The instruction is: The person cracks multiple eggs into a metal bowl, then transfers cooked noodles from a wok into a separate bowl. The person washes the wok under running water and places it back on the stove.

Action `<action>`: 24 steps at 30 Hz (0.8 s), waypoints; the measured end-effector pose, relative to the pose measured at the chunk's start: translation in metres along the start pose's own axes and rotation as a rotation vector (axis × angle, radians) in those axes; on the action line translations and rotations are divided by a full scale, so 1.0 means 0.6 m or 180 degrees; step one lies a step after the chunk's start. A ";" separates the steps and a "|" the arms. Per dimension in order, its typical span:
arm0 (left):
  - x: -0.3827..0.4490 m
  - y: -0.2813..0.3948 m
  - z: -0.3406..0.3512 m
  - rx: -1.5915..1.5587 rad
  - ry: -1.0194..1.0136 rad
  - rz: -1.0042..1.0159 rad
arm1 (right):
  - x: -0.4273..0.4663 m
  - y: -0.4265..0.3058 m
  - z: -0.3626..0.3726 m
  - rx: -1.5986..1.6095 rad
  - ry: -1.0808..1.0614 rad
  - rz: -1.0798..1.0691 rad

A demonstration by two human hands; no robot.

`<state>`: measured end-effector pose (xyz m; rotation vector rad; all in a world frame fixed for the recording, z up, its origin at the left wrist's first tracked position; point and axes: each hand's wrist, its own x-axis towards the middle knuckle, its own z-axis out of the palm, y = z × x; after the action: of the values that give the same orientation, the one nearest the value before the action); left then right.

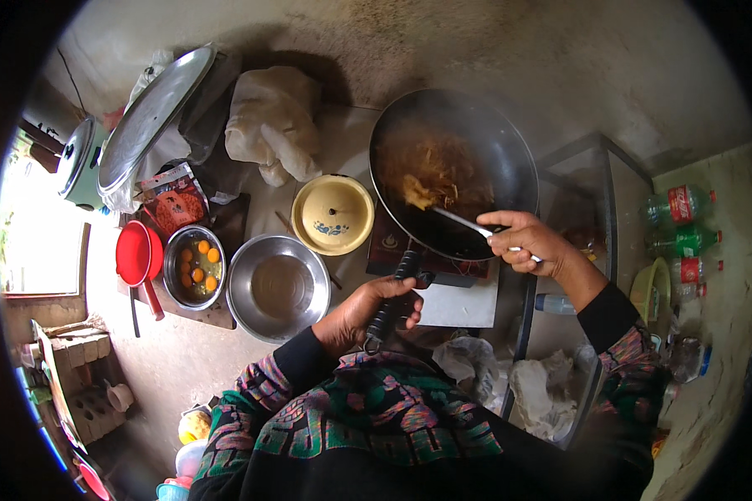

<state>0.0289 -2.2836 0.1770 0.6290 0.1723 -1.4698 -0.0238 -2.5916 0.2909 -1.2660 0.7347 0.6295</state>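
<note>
A dark wok [514, 181] rests tilted on an induction cooker [385, 250], with brown food and liquid [438, 163] steaming inside. My left hand [366, 310] grips the wok's black ribbed handle [407, 266]. In my right hand [529, 244] is the handle of a metal cooking utensil [460, 219]; its head lies among the food, partly hidden by it. Left of the wok sit a yellow enamel lid with a blue flower pattern [332, 216], a steel basin with a little liquid [280, 288] and a steel bowl of cracked eggs with several yolks [194, 266].
Further left are a red plastic ladle [139, 250], a red food packet [175, 200], a large metal lid [156, 119] and a green cooker [78, 163]. A cloth-covered object [269, 119] stands near the wall. Plastic bottles [683, 241] and a metal frame [608, 206] are at right.
</note>
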 end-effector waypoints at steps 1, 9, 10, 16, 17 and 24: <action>0.006 0.003 0.002 -0.0315 -0.0045 -0.0099 | 0.003 0.002 -0.003 0.0262 0.0063 -0.0093; 0.042 -0.010 -0.012 -0.1942 -0.1131 -0.0486 | -0.100 0.013 -0.047 0.0301 0.0325 -0.0055; 0.048 -0.014 -0.019 -0.2037 -0.1246 -0.0504 | -0.118 0.007 -0.055 -0.0071 0.0333 0.0045; 0.036 -0.015 -0.002 -0.1591 -0.1007 -0.0422 | -0.177 -0.040 -0.111 -0.2495 0.1610 -0.0153; 0.036 -0.018 0.000 -0.1592 -0.1005 -0.0435 | -0.163 -0.040 -0.136 -0.2692 0.1864 -0.0101; 0.029 -0.032 -0.006 -0.1576 -0.0939 -0.0399 | 0.050 -0.135 -0.208 -0.3859 0.1327 -0.0445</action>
<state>0.0136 -2.2967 0.1603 -0.0004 0.3360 -1.5458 0.0398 -2.7292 0.2993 -2.5981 0.5692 0.7191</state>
